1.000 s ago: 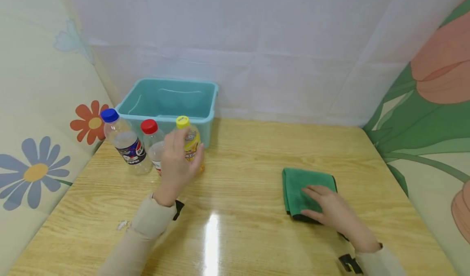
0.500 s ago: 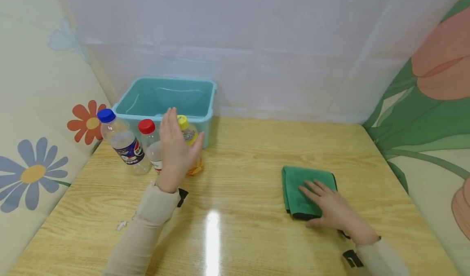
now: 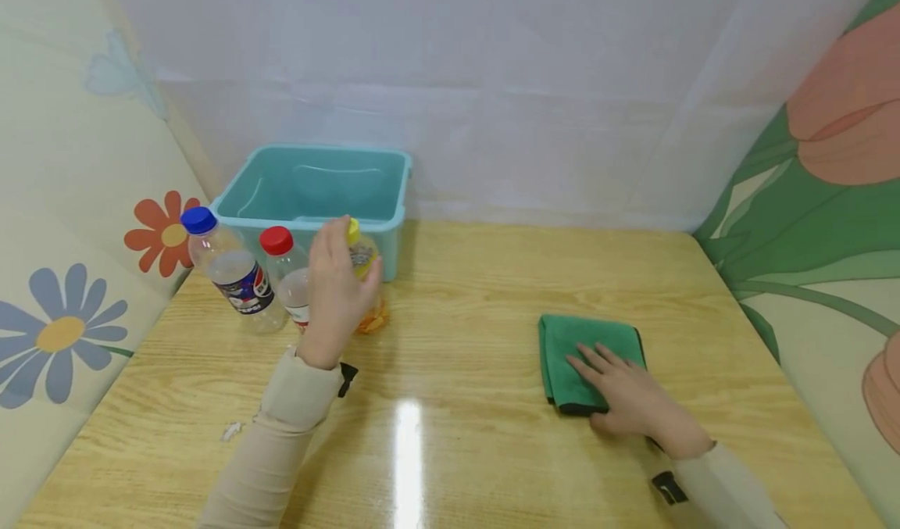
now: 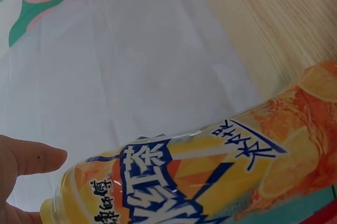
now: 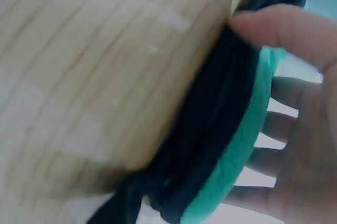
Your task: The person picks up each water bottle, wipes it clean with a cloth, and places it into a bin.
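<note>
In the head view my left hand [image 3: 337, 291] is raised with extended fingers beside a yellow-capped iced tea bottle [image 3: 375, 318], hiding part of it. The left wrist view has that bottle's yellow and orange label [image 4: 210, 176] running across, my thumb [image 4: 42, 156] close to its capped end; whether skin meets plastic I cannot tell. A folded green cloth [image 3: 573, 357] with black edging lies on the table, and my right hand [image 3: 636, 400] rests on it, fingers spread. Up close in the right wrist view, my thumb [image 5: 284, 26] touches the cloth's black edge [image 5: 216, 108].
Left of my left hand stand a red-capped bottle [image 3: 288, 267] and a blue-capped Pepsi bottle [image 3: 239, 279]. Behind the bottles is a light blue bin [image 3: 316, 220]. White cloth [image 3: 534, 107] hangs along the table's back edge. A torn white scrap [image 3: 232, 431] marks the tabletop at left.
My left hand's fingers, bent a second ago, straightened up and then moved slightly toward the yellow-capped bottle. My right hand has settled lower on the green cloth with its fingers spread.
</note>
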A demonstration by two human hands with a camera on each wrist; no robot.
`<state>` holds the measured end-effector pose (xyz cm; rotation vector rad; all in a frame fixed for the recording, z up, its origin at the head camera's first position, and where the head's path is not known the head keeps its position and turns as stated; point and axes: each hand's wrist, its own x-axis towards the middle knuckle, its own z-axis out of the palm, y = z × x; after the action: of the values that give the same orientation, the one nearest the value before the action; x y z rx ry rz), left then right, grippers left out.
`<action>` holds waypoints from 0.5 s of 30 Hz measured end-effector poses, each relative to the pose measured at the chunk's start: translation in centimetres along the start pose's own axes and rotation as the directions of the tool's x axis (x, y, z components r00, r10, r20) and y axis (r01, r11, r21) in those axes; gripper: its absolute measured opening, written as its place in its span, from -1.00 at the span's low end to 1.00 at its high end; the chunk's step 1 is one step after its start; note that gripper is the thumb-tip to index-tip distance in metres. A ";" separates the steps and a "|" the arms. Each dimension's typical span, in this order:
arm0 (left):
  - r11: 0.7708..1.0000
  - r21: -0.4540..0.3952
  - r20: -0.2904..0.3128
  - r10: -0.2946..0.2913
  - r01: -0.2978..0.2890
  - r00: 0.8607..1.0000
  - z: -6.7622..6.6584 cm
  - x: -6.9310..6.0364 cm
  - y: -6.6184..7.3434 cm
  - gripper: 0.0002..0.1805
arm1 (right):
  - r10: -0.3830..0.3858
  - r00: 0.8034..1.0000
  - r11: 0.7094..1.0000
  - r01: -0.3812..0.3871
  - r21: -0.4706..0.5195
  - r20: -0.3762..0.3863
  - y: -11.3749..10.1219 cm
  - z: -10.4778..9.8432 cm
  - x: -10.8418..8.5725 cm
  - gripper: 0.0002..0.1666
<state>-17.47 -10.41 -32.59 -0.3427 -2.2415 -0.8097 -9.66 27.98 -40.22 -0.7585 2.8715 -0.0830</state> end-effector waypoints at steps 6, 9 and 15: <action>1.000 -0.003 0.019 0.023 -0.023 1.000 0.1 -0.1 -0.1 -0.34 | -0.004 0.998 1.000 0.006 0.023 -0.064 -0.3 0.2 0.4 -0.19; 0.999 -0.010 0.021 0.039 -0.039 0.999 0.1 -0.1 0.0 -0.36 | 0.005 0.993 1.000 -0.003 0.020 -0.122 -0.4 0.5 0.5 -0.28; 0.994 -0.071 0.019 0.082 -0.080 0.996 0.2 -0.4 0.5 -0.35 | 0.002 0.969 1.000 0.000 0.005 -0.246 -0.4 0.5 0.6 -0.53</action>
<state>-17.04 -9.96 -32.77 -0.4750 -2.2083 -0.8470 -9.84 27.32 -40.79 -0.7974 3.1030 -0.1976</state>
